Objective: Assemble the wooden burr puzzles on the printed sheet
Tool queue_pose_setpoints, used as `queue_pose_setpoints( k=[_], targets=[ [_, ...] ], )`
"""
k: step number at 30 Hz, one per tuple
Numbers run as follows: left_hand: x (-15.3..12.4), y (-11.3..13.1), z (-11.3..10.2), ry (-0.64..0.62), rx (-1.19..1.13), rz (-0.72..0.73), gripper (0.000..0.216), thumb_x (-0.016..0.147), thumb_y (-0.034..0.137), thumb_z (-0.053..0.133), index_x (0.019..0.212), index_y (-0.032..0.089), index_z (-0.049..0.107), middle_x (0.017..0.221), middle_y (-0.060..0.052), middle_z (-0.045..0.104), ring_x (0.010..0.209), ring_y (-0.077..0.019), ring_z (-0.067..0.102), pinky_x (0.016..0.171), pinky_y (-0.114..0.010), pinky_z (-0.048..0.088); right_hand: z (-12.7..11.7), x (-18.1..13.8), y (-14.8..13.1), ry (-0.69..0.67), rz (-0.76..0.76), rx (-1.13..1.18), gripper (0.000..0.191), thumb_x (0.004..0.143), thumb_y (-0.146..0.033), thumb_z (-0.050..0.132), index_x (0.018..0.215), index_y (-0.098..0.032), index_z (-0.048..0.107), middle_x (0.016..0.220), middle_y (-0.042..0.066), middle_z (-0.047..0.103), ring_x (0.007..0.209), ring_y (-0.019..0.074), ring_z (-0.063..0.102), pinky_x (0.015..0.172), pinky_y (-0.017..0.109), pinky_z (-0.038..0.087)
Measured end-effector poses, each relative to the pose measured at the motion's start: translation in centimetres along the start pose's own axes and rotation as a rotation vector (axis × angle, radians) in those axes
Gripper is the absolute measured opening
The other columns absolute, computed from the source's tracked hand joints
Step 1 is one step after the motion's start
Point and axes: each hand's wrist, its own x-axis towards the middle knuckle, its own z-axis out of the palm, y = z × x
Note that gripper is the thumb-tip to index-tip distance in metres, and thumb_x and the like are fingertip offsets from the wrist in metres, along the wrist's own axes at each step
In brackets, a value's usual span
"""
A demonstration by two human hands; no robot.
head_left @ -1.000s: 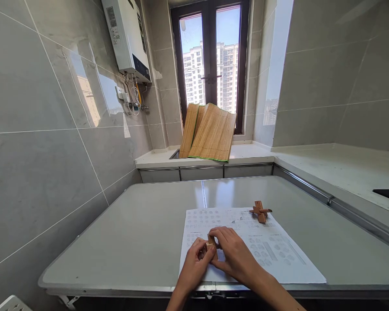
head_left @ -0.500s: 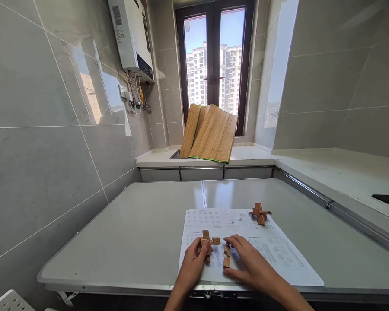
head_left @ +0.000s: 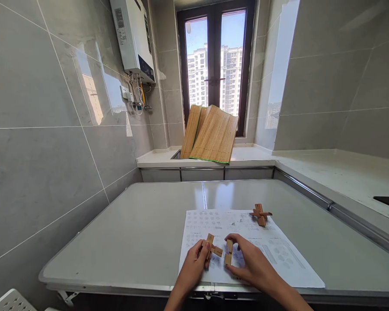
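Note:
My left hand [head_left: 194, 261] is closed around joined light-wood puzzle pieces [head_left: 210, 240]; one arm points up and another juts out to the right. Opposite it, my right hand [head_left: 251, 261] pinches a notched wooden puzzle piece [head_left: 228, 252] by its two ends, thumb below and index finger above. A small gap separates this piece from the joined ones. Both hands are over a printed instruction sheet [head_left: 285, 268], near the front edge of the table. On the sheet's far right part sits a darker brown cross-shaped wooden puzzle [head_left: 260, 215].
The sheet lies on a pale folding table [head_left: 116, 242] with a seam down its middle. Behind it, a bamboo mat [head_left: 214, 136] leans on the white counter [head_left: 246, 153] before the window. A water heater [head_left: 134, 41] hangs on the left wall. A white perforated stool [head_left: 13, 301] shows at bottom left.
My right fingers have closed on the notched piece and turned it. In my left hand, the joined pieces have tilted, their side arm now slanting downward to the right.

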Motion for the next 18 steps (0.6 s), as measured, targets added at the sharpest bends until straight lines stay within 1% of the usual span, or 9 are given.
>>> queue_pose_setpoints(
  k=[3, 5, 6, 8, 10, 13, 18],
  targets=[
    [0.1, -0.3, 0.0, -0.037, -0.070, 0.005, 0.048, 0.092, 0.065, 0.049, 0.079, 0.019, 0.051, 0.064, 0.007, 0.041, 0.055, -0.0094, 0.036, 0.057, -0.023, 0.033, 0.4, 0.4, -0.2, 0.039, -0.115, -0.002, 0.049, 0.076, -0.017, 0.066, 0.121, -0.026, 0.049, 0.109, 0.004, 0.066, 0.094, 0.0232, 0.068, 0.082, 0.036, 0.058],
    [0.2, -0.4, 0.0, -0.066, -0.144, -0.009, 0.048, 0.091, 0.066, 0.050, 0.078, 0.020, 0.048, 0.065, 0.008, 0.038, 0.053, -0.0081, 0.032, 0.056, -0.023, 0.033, 0.8, 0.7, -0.2, 0.061, -0.209, -0.010, 0.047, 0.080, -0.014, 0.060, 0.124, -0.026, 0.046, 0.118, 0.007, 0.062, 0.096, 0.0225, 0.067, 0.080, 0.035, 0.059],
    [0.2, -0.4, 0.0, -0.083, -0.174, -0.024, 0.048, 0.090, 0.066, 0.051, 0.077, 0.020, 0.047, 0.065, 0.008, 0.037, 0.052, -0.0076, 0.031, 0.056, -0.023, 0.034, 1.1, 0.7, -0.2, 0.069, -0.245, -0.019, 0.045, 0.084, -0.014, 0.057, 0.126, -0.026, 0.044, 0.123, 0.009, 0.059, 0.094, 0.0218, 0.067, 0.077, 0.035, 0.060],
    [0.1, -0.3, 0.0, -0.116, -0.204, -0.056, 0.049, 0.088, 0.067, 0.054, 0.076, 0.020, 0.046, 0.064, 0.008, 0.035, 0.052, -0.0071, 0.030, 0.056, -0.023, 0.034, 1.7, 0.8, -0.2, 0.084, -0.298, -0.052, 0.039, 0.090, -0.016, 0.050, 0.128, -0.025, 0.043, 0.126, 0.012, 0.055, 0.084, 0.0194, 0.069, 0.068, 0.033, 0.062],
    [0.1, -0.3, 0.0, -0.142, -0.218, -0.084, 0.048, 0.086, 0.067, 0.056, 0.079, 0.020, 0.048, 0.064, 0.009, 0.034, 0.053, -0.0071, 0.030, 0.055, -0.023, 0.033, 2.2, 0.9, -0.3, 0.104, -0.333, -0.094, 0.035, 0.096, -0.017, 0.045, 0.129, -0.025, 0.042, 0.123, 0.012, 0.055, 0.074, 0.0168, 0.068, 0.062, 0.032, 0.062],
    [0.1, -0.4, 0.1, -0.169, -0.261, -0.088, 0.048, 0.086, 0.066, 0.058, 0.086, 0.019, 0.052, 0.064, 0.010, 0.032, 0.053, -0.0072, 0.030, 0.055, -0.023, 0.034, 2.4, 1.0, -0.5, 0.118, -0.397, -0.157, 0.034, 0.100, -0.018, 0.039, 0.133, -0.024, 0.041, 0.121, 0.013, 0.055, 0.077, 0.0175, 0.070, 0.063, 0.032, 0.062],
    [0.2, -0.9, -0.1, -0.189, -0.314, -0.065, 0.044, 0.090, 0.062, 0.056, 0.091, 0.018, 0.053, 0.064, 0.010, 0.028, 0.052, -0.0068, 0.028, 0.055, -0.023, 0.036, 2.4, 1.4, 0.0, 0.073, -0.475, -0.260, 0.038, 0.102, -0.018, 0.036, 0.140, -0.024, 0.037, 0.122, 0.014, 0.055, 0.079, 0.0189, 0.071, 0.062, 0.032, 0.062]
  ],
)
